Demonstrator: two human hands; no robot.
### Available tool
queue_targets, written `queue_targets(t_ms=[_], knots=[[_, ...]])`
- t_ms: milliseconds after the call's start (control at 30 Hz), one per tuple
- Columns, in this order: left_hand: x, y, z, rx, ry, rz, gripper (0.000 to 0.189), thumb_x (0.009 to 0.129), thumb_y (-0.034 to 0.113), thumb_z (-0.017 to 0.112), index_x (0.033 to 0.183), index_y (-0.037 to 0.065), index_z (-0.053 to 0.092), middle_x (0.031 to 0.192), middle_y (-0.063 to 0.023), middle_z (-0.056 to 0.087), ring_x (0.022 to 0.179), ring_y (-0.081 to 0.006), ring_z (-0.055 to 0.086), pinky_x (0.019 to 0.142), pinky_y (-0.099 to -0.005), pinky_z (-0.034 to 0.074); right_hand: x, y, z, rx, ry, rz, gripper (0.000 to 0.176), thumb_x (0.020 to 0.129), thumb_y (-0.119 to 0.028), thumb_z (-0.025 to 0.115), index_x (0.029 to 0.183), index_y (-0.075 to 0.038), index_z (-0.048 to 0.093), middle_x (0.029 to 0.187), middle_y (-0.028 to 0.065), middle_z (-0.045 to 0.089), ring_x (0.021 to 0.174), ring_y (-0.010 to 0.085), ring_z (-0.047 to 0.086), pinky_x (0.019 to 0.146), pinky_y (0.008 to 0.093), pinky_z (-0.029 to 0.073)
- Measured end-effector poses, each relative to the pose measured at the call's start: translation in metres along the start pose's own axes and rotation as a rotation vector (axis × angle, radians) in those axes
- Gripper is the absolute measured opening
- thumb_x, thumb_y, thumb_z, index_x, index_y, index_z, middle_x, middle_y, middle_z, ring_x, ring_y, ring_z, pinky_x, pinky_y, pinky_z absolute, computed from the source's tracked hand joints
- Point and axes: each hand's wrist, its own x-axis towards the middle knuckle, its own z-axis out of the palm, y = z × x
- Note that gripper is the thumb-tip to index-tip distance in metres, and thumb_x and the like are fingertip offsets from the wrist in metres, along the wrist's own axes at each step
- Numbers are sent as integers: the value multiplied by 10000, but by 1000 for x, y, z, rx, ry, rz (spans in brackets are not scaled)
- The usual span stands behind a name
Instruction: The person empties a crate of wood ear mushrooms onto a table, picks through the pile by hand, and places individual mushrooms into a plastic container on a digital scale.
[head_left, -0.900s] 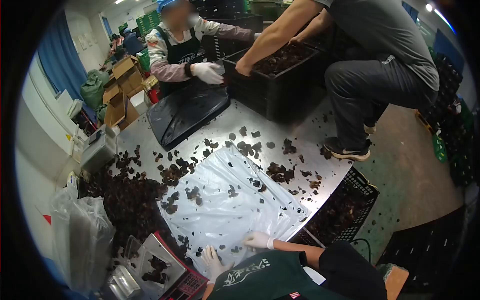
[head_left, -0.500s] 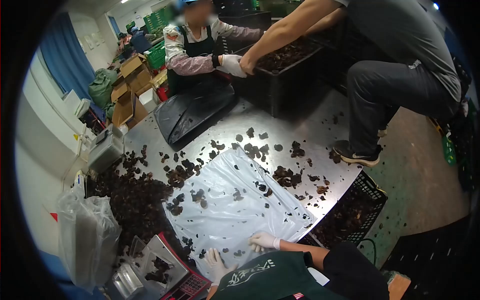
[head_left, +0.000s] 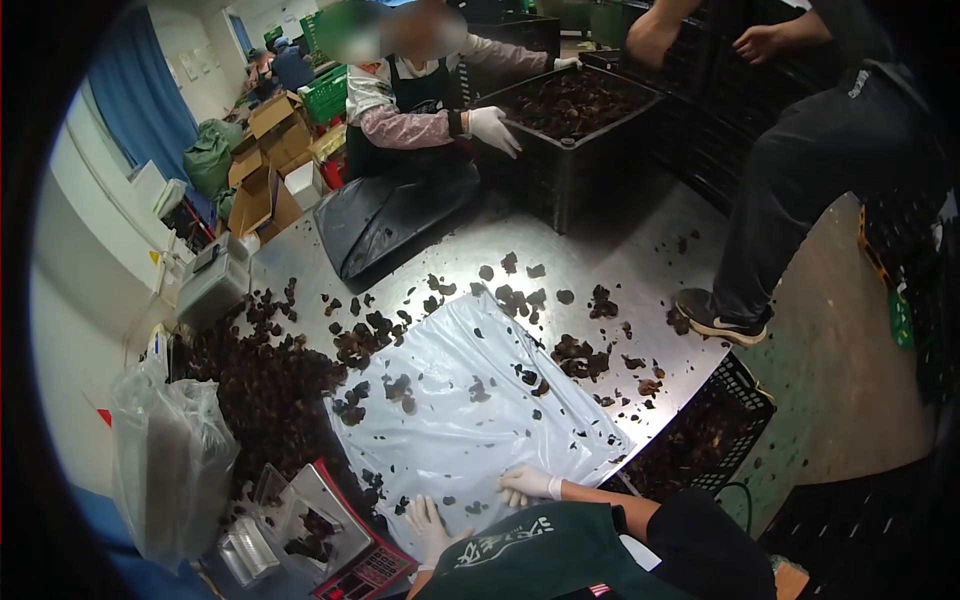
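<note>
Barely anything had moved: my left grip (head_left: 425, 520) still lay spread flat on the plastic sheet (head_left: 480, 430) at the worktop's (head_left: 640, 245) near edge. My right grip (head_left: 528, 484) was curled beside it, and I couldn't tell if it pinched anything.

- 2 thin white gloves, 1 on the left hand (head_left: 425, 522) and 1 on the right hand (head_left: 527, 484), each closing in a snug cuff at the wrist
- The right forearm (head_left: 600, 497) is bare from the glove cuff up to the dark cloth
- Dark green apron (head_left: 540, 565) across the chest, smooth with a slight sheen
- Pale lettering (head_left: 495, 545) printed slantwise on the apron, too small and warped to read
- Small label (head_left: 597, 591) with red and white stripes low on the apron
- Black garment (head_left: 700, 545) beside the apron, perhaps a rolled sleeve or a trouser leg, with a white patch (head_left: 632, 552) at its edge
</note>
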Motion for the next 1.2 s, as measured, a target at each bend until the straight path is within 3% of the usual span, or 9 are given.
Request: queue_targets(t_ms=[367, 567, 767, 867, 900, 1000, 1100, 1133, 1200], knots=[[3, 17, -26, -63, -82, -57, 1276, 579, 610, 779, 1464, -66, 156, 1500, -275, 199, 1424, -444, 70, 1139, -565, 2, -7, -21, -36, 23, -45, -45, 305, 974, -269, 481, 1049, -30, 655, 876, 85, 702, 638, 86, 633, 545, 215, 512], [23, 50, -54, -157, 58, -91, 1047, 667, 380, 789, 1421, -100, 244, 1449, -283, 276, 1377, -444, 191, 1135, -534, 134, -32, -100, -185, 286, 442, -446, 235, 938, -192, 538, 1039, 11, 601, 814, 89, 652, 626, 145, 626, 539, 249, 502], [206, 178, -169, -84, 212, 536, 837, 757, 197, 731, 1408, -81, 284, 1426, -264, 320, 1345, -435, 267, 1122, -482, 232, -67, -250, -354, 242, 900, -800, 183, 917, -123, 559, 1065, -37, 625, 861, 99, 685, 655, 158, 644, 543, 268, 498], [317, 279, -215, 46, 165, 811, 845, 744, 202, 738, 1407, -72, 292, 1416, -246, 350, 1344, -415, 290, 1121, -469, 255, -77, -337, -421, 396, 902, -954, 149, 945, -130, 524, 797, -112, 521, 667, -52, 468, 501, 35, 411, 398, 190, 225], [354, 314, -226, 60, 203, 925, 851, 733, 204, 741, 1405, -71, 298, 1408, -247, 362, 1339, -412, 303, 1121, -461, 262, -82, -363, -437, 390, 1001, -952, 105, 940, -154, 549, 860, -95, 584, 697, -34, 533, 512, 46, 455, 411, 191, 295], [465, 414, -242, 119, 330, 1186, 853, 705, 192, 744, 1394, -73, 316, 1386, -251, 388, 1324, -419, 333, 1118, -446, 282, -73, -432, -502, 126, 1374, -843, 353, 861, -243, 681, 1125, -16, 627, 959, 86, 680, 792, 156, 652, 616, 273, 504], [553, 486, -236, 128, 374, 1187, 766, 716, 187, 729, 1342, -72, 371, 1321, -248, 455, 1291, -395, 382, 1084, -437, 328, -77, -483, -515, -111, 1574, -816, 713, 761, -359, 720, 1288, 71, 507, 1269, 288, 551, 1214, 365, 529, 1019, 365, 409], [579, 503, -234, 176, 366, 1172, 713, 731, 200, 718, 1314, -65, 405, 1258, -248, 523, 1254, -393, 433, 1062, -430, 356, -69, -497, -529, -132, 1673, -771, 737, 743, -376, 727, 1281, 77, 506, 1297, 283, 531, 1209, 367, 532, 1016, 371, 416], [616, 532, -236, 316, -41, 913, 524, 756, 281, 687, 1163, -26, 568, 1031, -221, 652, 1082, -366, 582, 957, -412, 451, -52, -518, -564, -141, 1771, -678, 774, 725, -402, 737, 1285, 76, 500, 1323, 286, 507, 1225, 379, 513, 1033, 378, 405]])
